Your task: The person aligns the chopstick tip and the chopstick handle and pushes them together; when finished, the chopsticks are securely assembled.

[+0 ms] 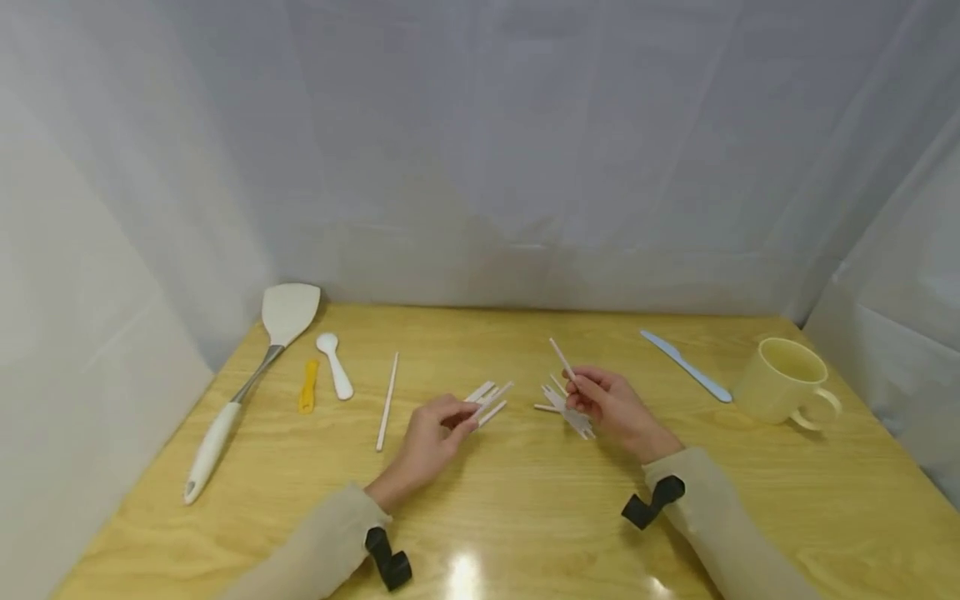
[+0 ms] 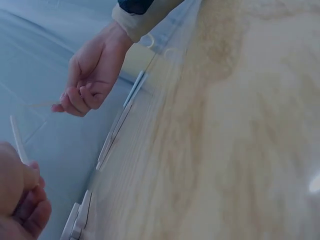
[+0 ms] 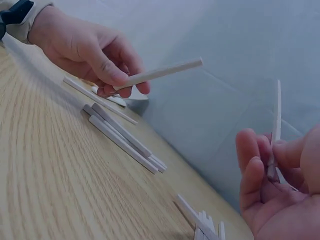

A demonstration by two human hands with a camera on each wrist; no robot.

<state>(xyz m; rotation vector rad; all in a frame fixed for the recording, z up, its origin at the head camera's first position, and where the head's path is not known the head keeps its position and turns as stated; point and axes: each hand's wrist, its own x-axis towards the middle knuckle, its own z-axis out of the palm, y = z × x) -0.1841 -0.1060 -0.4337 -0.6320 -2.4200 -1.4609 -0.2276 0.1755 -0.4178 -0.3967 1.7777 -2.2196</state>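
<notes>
My left hand (image 1: 429, 440) pinches one end of a thin white stick (image 3: 165, 73) between thumb and fingers, and the stick's other end points toward the right. Several more white sticks (image 3: 122, 142) lie on the table beneath that hand. Another white stick (image 1: 561, 357) stands up at a tilt from my right hand (image 1: 617, 410), held between thumb and fingertips. Below the right hand, a loose pile of white sticks (image 1: 576, 423) lies crossed on the wood, partly hidden by the fingers. The two hands are apart, both raised above the table.
On the left lie a single white stick (image 1: 387, 402), a white spoon (image 1: 335, 367), a small yellow-orange utensil (image 1: 308, 387) and a spatula (image 1: 291, 312). To the right are a blue knife (image 1: 684, 364) and a yellow mug (image 1: 776, 387). Pale curtains (image 1: 525, 150) surround the wooden table (image 1: 540, 533).
</notes>
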